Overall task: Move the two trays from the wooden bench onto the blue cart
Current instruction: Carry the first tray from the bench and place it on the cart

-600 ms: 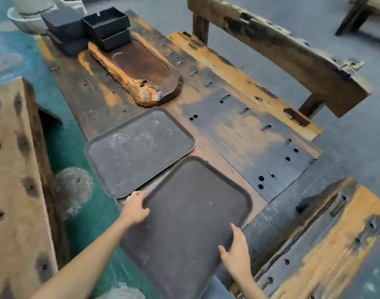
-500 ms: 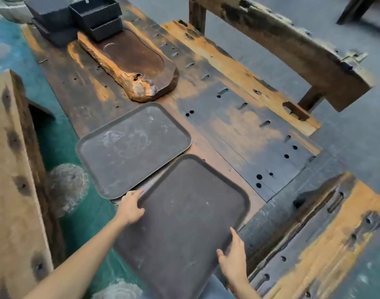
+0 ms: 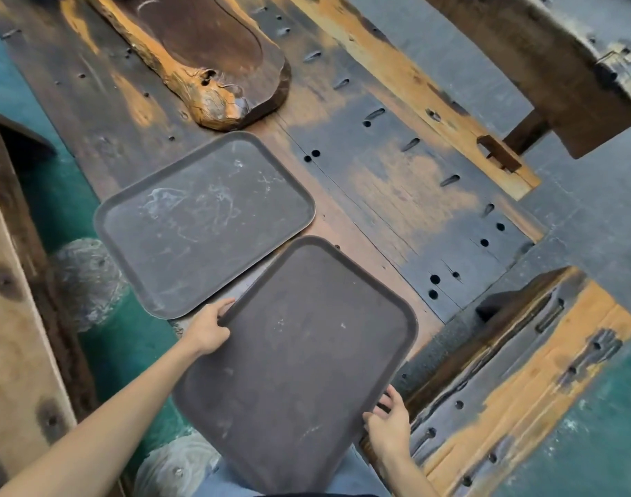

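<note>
Worn wooden bench (image 3: 396, 195) bears two trays (dark) (image 3: 202, 224) (image 3: 299, 360), carved slab (image 3: 213, 55)

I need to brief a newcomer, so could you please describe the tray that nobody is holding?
On the long wooden bench, just below the carved slab tray, lies the greyer tray. Unlike the darker tray nearer the person, it is untouched and marked with pale scuffs.

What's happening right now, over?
Left hand and right hand gripping the near tray. Far tray flat on bench. Cart not in view.
</note>
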